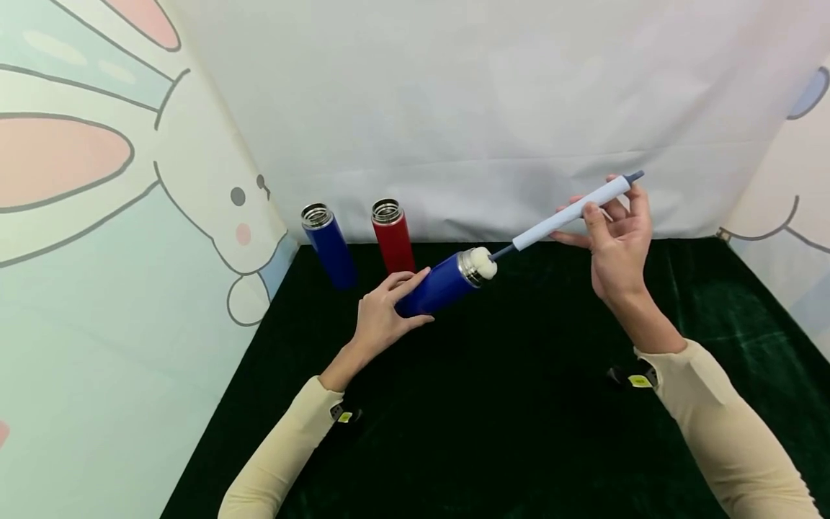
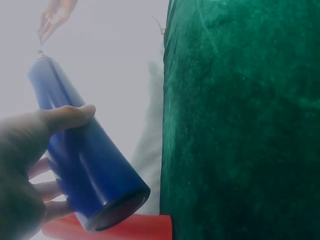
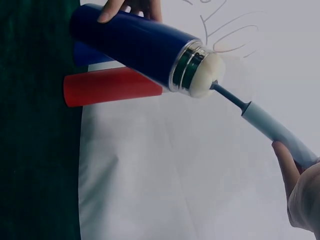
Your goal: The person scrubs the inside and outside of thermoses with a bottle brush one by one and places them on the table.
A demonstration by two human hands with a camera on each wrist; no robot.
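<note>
My left hand grips a blue bottle round its body and holds it tilted, its steel mouth up and to the right. In my right hand is a bottle brush, pinched by its light-blue handle between thumb and fingers. The brush's white sponge head sits at the bottle's mouth; part of it bulges outside the rim, and how deep the rest reaches is hidden. From the left wrist view, the bottle's base points down toward the lower right.
Behind the left hand, a second blue bottle and a red bottle stand lidless on the dark green cloth. A white sheet hangs at the back, and a rabbit-patterned panel borders the left side.
</note>
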